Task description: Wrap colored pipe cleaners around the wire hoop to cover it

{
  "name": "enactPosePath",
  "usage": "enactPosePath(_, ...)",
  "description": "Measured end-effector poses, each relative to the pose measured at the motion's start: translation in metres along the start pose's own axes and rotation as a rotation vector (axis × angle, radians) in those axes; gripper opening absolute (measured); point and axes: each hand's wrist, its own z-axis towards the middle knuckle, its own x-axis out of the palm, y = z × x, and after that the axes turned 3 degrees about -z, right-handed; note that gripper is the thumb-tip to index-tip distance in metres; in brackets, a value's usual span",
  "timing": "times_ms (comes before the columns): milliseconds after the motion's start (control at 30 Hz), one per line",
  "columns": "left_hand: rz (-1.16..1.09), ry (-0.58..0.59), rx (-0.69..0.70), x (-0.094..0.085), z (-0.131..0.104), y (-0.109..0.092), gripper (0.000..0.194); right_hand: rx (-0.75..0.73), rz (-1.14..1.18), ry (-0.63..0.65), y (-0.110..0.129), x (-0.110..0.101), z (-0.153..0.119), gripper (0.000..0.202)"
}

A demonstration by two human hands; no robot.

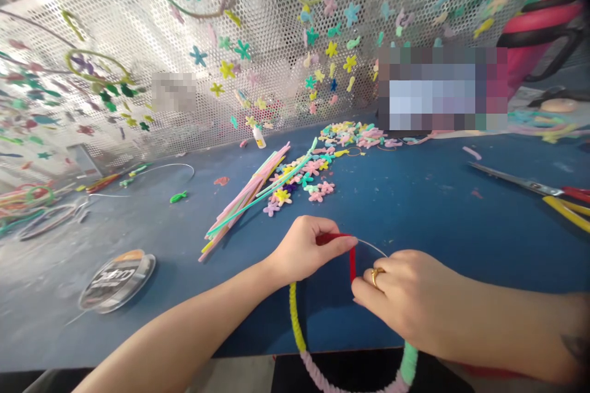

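My left hand (308,249) pinches a red pipe cleaner (353,264) where it meets a thin wire hoop (372,247). Opposite it, my right hand (399,288), with a gold ring on one finger, is closed on the loose end of the red pipe cleaner. Below both hands the hoop hangs past the table's front edge, wrapped in yellow, pale lilac and mint fuzzy stretches. A bare bit of wire shows between the hands. My fingers hide part of the red wrapping.
A bundle of pastel pipe cleaners (249,199) lies beyond my hands, beside small fuzzy flowers (316,169). Scissors (530,183) lie at right, a wire spool (117,282) at left. A small glue bottle (259,137) stands near the perforated metal panel (276,31), hung with fuzzy shapes.
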Motion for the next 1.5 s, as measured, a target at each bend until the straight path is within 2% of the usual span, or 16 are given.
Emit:
enactPosePath(100, 0.042, 0.005, 0.001, 0.000, 0.000, 0.000, 0.039, 0.071, 0.146, 0.012, -0.003, -0.015, 0.000, 0.021)
enactPosePath(167, 0.050, 0.011, 0.011, -0.001, 0.000, 0.001, 0.038, 0.127, 0.378, 0.058, -0.012, -0.029, 0.001, 0.031)
enactPosePath(233, 0.045, 0.010, 0.025, -0.001, -0.001, 0.000, 0.036, 0.190, 0.567, 0.037, -0.028, -0.039, 0.002, 0.040)
enactPosePath(333, 0.035, -0.001, 0.047, -0.003, -0.003, -0.002, 0.036, 0.486, 0.699, -0.039, -0.053, -0.037, 0.005, 0.040)
enactPosePath(400, 0.042, -0.021, 0.065, -0.004, -0.004, -0.004, 0.036, 0.588, 0.850, 0.032, -0.063, -0.028, 0.008, 0.034)
enactPosePath(467, 0.053, -0.064, 0.090, -0.006, -0.006, -0.006, 0.037, 0.546, 1.139, 0.224, -0.064, -0.016, 0.012, 0.032)
enactPosePath(567, 0.031, -0.143, 0.128, -0.009, -0.007, -0.009, 0.038, 0.431, 1.584, 0.486, -0.051, -0.005, 0.018, 0.036)
enactPosePath(633, -0.007, -0.165, 0.137, -0.011, -0.006, -0.010, 0.037, 0.376, 1.789, 0.575, -0.040, -0.001, 0.021, 0.034)
enactPosePath(700, -0.051, -0.148, 0.138, -0.012, -0.005, -0.010, 0.036, 0.370, 1.879, 0.582, -0.035, 0.000, 0.021, 0.030)
enactPosePath(800, -0.168, -0.089, 0.119, -0.013, -0.004, -0.008, 0.037, 0.456, 1.799, 0.464, -0.042, 0.001, 0.019, 0.029)
enactPosePath(933, -0.314, 0.010, 0.047, -0.013, -0.004, -0.006, 0.039, 0.549, 1.535, 0.215, -0.068, 0.001, 0.015, 0.032)
enactPosePath(1133, -0.296, 0.107, -0.022, -0.009, -0.007, -0.005, 0.040, 0.645, 1.380, -0.049, -0.093, -0.003, 0.012, 0.035)
enactPosePath(1233, -0.254, 0.101, -0.048, -0.006, -0.004, -0.002, 0.040, 0.629, 1.310, -0.143, -0.088, -0.016, 0.010, 0.035)
enactPosePath(1367, -0.207, 0.048, -0.042, -0.006, 0.001, 0.004, 0.041, 0.573, 1.081, -0.099, -0.066, -0.042, 0.006, 0.036)
enactPosePath(1433, -0.183, 0.006, -0.034, -0.006, 0.003, 0.006, 0.042, 0.453, 0.830, -0.094, -0.053, -0.048, 0.004, 0.032)
enactPosePath(1500, -0.159, -0.028, -0.027, -0.006, 0.004, 0.008, 0.043, 0.275, 0.556, -0.085, -0.040, -0.045, 0.002, 0.026)
